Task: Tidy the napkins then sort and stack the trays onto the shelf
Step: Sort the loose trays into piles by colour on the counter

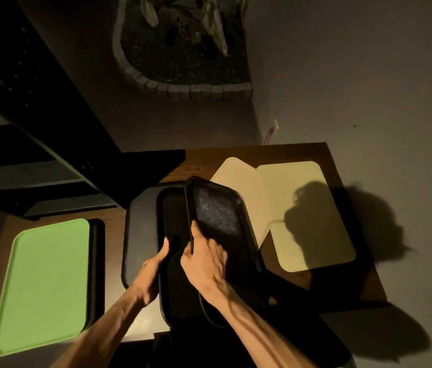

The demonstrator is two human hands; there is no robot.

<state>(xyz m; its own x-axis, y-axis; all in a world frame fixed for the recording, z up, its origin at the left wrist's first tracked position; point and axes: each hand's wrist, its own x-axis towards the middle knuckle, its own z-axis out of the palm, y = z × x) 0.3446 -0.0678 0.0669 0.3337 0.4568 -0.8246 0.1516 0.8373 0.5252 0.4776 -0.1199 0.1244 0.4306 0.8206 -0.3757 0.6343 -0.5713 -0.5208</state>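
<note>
My right hand [205,257] grips the near left rim of a black tray [216,211] and holds it tilted above the wooden table [342,285]. Beneath it lies a black textured tray [172,208] resting on a larger dark tray [140,221]. My left hand [153,264] holds the left rim of the textured tray, thumb on top. Two cream trays [302,208] lie overlapping on the right of the table. A green tray [45,282] sits on a black tray [98,261] at the left. No napkins are visible.
A dark metal shelf unit [50,155] stands at the left behind the table. A stone-edged planter [180,49] sits on the floor beyond. A red cable [269,134] hangs by the wall corner. Grey floor lies right of the table.
</note>
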